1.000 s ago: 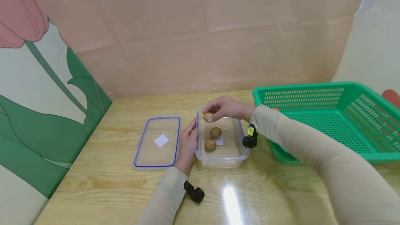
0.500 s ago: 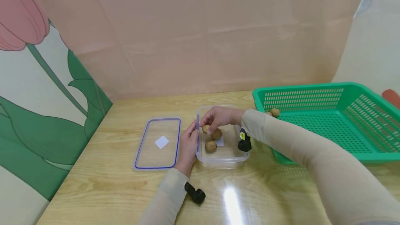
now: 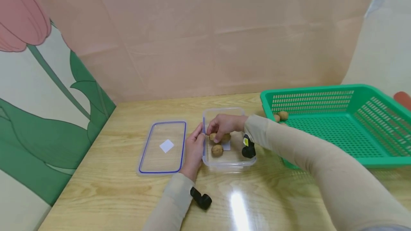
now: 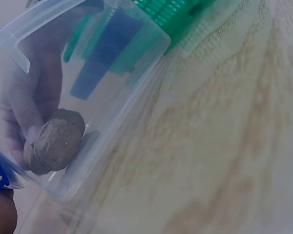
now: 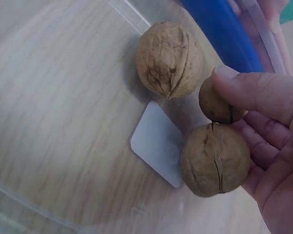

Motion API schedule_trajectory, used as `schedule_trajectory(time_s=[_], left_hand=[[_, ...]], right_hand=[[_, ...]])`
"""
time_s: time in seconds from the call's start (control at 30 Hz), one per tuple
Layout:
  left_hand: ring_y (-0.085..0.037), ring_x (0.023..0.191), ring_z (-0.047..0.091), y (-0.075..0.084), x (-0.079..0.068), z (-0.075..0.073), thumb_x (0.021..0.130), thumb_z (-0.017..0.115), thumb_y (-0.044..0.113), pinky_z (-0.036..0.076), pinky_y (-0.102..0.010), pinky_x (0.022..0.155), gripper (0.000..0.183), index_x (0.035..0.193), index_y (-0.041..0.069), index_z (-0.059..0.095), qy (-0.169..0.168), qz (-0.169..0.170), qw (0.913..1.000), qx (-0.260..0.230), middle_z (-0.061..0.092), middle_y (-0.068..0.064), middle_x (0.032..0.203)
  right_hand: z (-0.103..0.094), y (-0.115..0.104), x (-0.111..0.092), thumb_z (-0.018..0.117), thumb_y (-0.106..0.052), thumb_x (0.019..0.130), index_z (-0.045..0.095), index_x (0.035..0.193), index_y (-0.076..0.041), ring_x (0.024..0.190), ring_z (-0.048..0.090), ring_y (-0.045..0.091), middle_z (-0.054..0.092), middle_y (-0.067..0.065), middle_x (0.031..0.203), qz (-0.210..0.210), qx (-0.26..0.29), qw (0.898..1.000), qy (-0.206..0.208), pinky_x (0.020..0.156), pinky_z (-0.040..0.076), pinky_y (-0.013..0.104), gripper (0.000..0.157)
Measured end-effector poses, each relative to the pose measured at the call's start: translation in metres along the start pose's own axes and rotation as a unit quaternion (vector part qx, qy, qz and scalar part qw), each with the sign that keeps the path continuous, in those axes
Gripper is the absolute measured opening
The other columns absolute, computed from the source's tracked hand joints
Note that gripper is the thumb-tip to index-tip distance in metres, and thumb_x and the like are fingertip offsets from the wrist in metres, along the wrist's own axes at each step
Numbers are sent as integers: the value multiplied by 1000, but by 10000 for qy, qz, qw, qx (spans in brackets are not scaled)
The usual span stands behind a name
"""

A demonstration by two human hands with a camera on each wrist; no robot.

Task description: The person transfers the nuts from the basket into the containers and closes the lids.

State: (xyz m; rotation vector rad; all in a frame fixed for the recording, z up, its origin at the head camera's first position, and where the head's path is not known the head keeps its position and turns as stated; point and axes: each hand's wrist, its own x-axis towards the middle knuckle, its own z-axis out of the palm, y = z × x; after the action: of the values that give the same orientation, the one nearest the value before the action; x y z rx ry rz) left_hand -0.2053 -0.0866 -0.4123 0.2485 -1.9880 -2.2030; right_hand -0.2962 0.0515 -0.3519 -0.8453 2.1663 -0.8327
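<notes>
No legible text; yellow sticker (image 3: 245,141) on right wrist camera (image 3: 248,152) too small to read.

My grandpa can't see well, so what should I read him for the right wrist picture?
A right hand pinches a walnut inside a clear box. Two more walnuts lie on the bottom, near a white square. Part of the left hand shows beyond a blue strip on the box.

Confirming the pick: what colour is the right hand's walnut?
The walnut is brown, clearest in the right wrist view.
</notes>
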Motion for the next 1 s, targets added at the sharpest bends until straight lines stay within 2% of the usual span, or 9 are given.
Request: schedule_trajectory(time_s=[0.37, 0.53, 0.63, 0.73, 1.0], left_hand=[[-18, 132, 38, 0, 0, -1, 88, 47, 7, 33, -31, 110, 45, 132, 14, 51, -47, -4, 10000, -1, 45, -1, 140], [-18, 132, 37, -2, 0, -1, 88, 47, 7, 32, -31, 110, 45, 133, 12, 49, -83, 39, 9999, -57, 45, -1, 140], [-20, 131, 39, -3, -1, -1, 88, 46, 6, 34, -32, 108, 45, 133, 10, 49, -119, 76, 9998, -127, 45, -3, 140], [-18, 129, 41, -3, -2, 0, 88, 47, 7, 36, -30, 107, 45, 133, 10, 49, -121, 24, 9998, -136, 46, -3, 139], [-17, 130, 41, 0, 1, 0, 89, 47, 8, 36, -29, 107, 45, 133, 13, 50, -66, 32, 9999, -92, 47, 0, 138]], right_hand=[[6, 5, 7, 75, 0, 70, 64, 105, 3, 89, 58, 11, 68, 7, 100, 33, -174, 9997, 158, 83, 48, 21, 37], [2, 4, 6, 75, -5, 71, 63, 110, 1, 100, 59, 16, 66, 9, 109, 107, -294, 9995, 93, 92, 48, 28, 41], [-6, 1, 2, 74, -7, 72, 61, 113, 1, 108, 57, 22, 63, 13, 117, 186, -240, 9995, 116, 97, 47, 35, 44], [-18, -4, -6, 73, -5, 74, 59, 116, 2, 110, 55, 26, 59, 17, 121, 155, -99, 9995, 253, 97, 47, 36, 44], [-60, -17, -39, 67, -3, 80, 56, 119, 3, 114, 53, 31, 57, 19, 122, -29, 212, 9954, 933, 97, 47, 38, 42]])
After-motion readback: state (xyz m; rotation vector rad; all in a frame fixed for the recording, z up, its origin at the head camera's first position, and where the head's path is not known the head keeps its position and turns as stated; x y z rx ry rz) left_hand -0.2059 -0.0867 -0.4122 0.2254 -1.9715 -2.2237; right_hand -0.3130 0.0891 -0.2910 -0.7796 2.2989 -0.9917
